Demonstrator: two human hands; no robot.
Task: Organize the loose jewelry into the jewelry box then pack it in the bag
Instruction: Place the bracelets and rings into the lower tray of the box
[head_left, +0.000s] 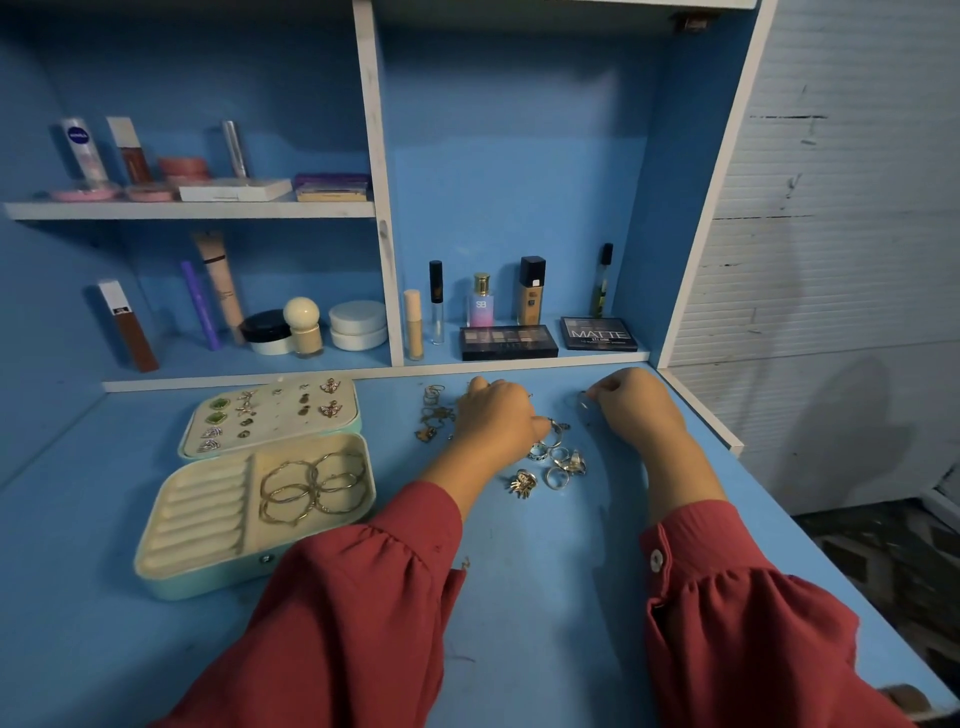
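The jewelry box lies open on the left of the blue tabletop, with hoop earrings inside. Loose rings sit in the middle. The left hand curls over the pile; the right hand pinches a ring. Behind, blue shelves hold makeup. One palette says "MATTE", and a bottle says "NIVEA".

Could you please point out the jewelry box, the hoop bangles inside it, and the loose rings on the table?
jewelry box (176, 564): head view, front rim of the lower tray.
hoop bangles (291, 506): head view, rim of a front hoop.
loose rings (558, 475): head view, a silver ring in the pile.
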